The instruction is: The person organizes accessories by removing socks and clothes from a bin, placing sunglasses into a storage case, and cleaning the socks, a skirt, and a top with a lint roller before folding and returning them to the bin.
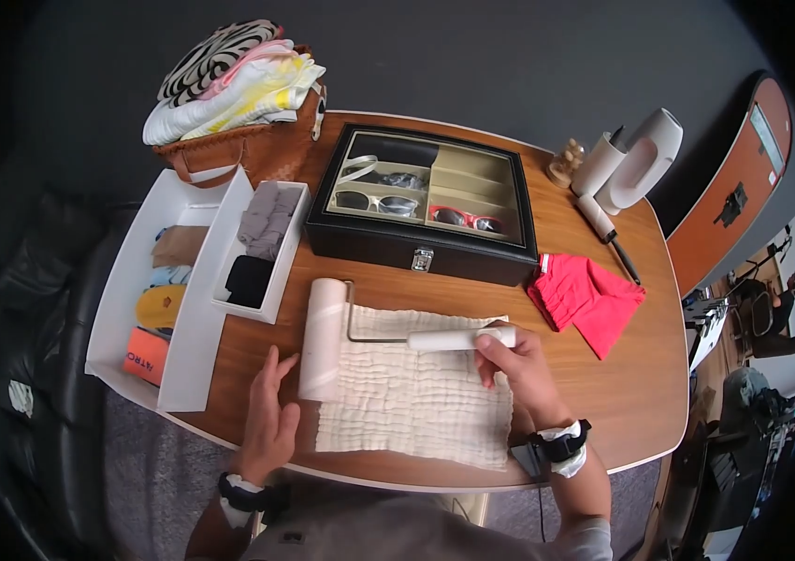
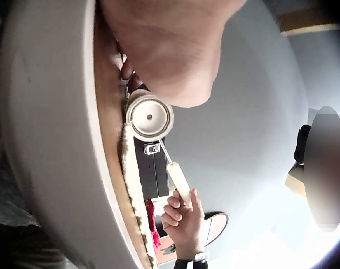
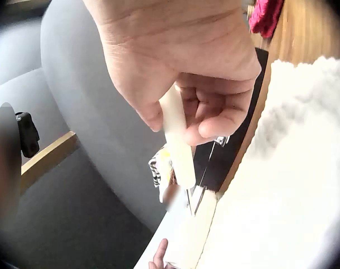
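A white lint roller (image 1: 323, 341) lies over the left edge of a cream crinkled cloth (image 1: 416, 402). Its white handle (image 1: 454, 338) is pinched between the thumb and fingers of the right hand (image 1: 519, 369); the right wrist view shows that grip on the handle (image 3: 178, 140). Just left of the roller, the left hand (image 1: 271, 421) is held with relaxed fingers and grips nothing. In the left wrist view the roller's round end (image 2: 149, 117) is beside the left hand (image 2: 170, 50), whose fingers are partly hidden behind the palm.
Behind the cloth stands a black glasses case (image 1: 416, 252). White boxes (image 1: 192, 374) with folded items are at the left, a brown bag (image 1: 276, 145) behind them. Red fabric (image 1: 589, 304), a second roller (image 1: 596, 217) and a white device (image 1: 645, 159) are at the right.
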A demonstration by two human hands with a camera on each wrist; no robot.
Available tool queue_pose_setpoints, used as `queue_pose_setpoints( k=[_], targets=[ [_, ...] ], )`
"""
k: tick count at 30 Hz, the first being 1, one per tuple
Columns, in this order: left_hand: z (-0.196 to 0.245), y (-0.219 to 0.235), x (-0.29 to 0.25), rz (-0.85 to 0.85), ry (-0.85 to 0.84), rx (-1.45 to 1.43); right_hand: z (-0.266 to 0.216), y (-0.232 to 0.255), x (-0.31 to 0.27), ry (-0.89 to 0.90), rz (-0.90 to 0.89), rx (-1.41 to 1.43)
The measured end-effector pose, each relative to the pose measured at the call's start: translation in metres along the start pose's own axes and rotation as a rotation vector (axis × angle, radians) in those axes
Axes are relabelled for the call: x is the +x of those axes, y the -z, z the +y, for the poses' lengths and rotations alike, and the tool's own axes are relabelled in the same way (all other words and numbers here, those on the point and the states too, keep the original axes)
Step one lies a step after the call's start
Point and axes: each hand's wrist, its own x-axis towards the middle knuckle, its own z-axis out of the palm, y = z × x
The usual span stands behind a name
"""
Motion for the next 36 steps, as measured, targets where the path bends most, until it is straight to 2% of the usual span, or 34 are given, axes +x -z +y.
queue_pose_setpoints(
  k=[2,5,8,11,16,21,26,29,32,36],
  targets=[
    [0.003,0.0,0.0,-0.032,0.022,0.088,-0.003,-0.01,0.005,-0.023,-0.021,-0.004],
    [0.012,-0.003,0.005,-0.088,0.026,0.288,-0.002,-0.009,0.003,-0.039,0.067,0.044],
    [0.018,-0.002,0.011,-0.13,-0.061,0.326,0.004,0.004,-0.005,-0.018,0.15,0.089],
    [0.021,-0.001,0.01,-0.203,-0.112,0.51,0.01,0.026,-0.017,0.015,0.255,0.181],
    [0.022,-0.004,0.01,-0.171,-0.103,0.486,0.013,0.066,-0.042,0.078,0.597,0.239],
    [0.024,-0.004,0.008,-0.174,-0.074,0.464,0.035,0.137,-0.085,0.181,0.768,0.194],
    [0.023,-0.006,0.007,-0.171,-0.07,0.486,0.017,0.156,-0.127,0.234,0.971,0.123],
    [0.025,-0.006,0.007,-0.172,-0.067,0.488,0.013,0.165,-0.145,0.206,1.074,0.133],
    [0.025,-0.006,0.007,-0.153,-0.074,0.477,0.018,0.169,-0.158,0.234,1.075,0.174],
    [0.025,-0.006,0.006,-0.138,-0.079,0.455,0.02,0.145,-0.171,0.223,1.068,0.263]
  ],
)
